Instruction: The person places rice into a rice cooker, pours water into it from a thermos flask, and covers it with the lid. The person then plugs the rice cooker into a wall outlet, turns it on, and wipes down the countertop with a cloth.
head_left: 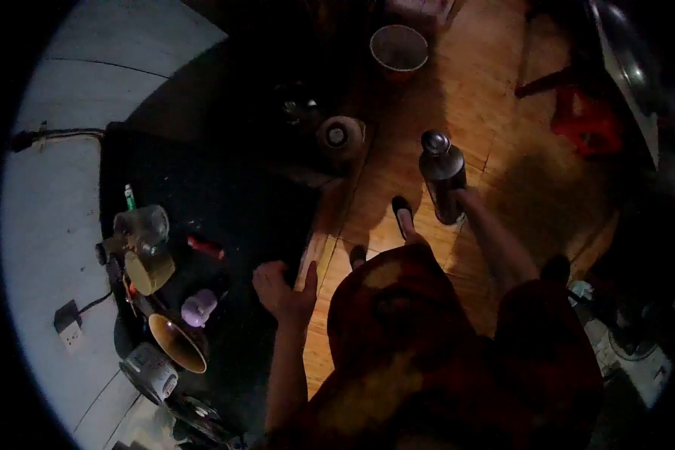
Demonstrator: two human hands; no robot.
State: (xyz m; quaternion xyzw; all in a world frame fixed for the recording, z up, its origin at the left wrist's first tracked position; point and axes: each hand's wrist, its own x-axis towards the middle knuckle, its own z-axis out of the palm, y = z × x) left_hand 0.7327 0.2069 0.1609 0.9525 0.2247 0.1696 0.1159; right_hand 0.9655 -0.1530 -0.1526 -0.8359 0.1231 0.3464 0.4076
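My right hand (466, 201) is closed on the side of a tall metallic thermos flask (445, 169) with a shiny rounded top. The flask is upright over the wooden floor, and I cannot tell whether its base touches the boards. At the edge of a dark tabletop (240, 187), my left hand (285, 291) has its thumb spread from the fingers and holds nothing. Nearest to it lie a small red object (206, 247) and a small purple object (199, 307).
Along the wall side of the tabletop stand a clear container (151, 223), a yellowish tub (150, 271), a brown bowl (178, 343) tipped on its side, and a green-and-white tube (130, 196). A bin (399, 49) and a red stool (589, 124) stand on the wooden floor (495, 90).
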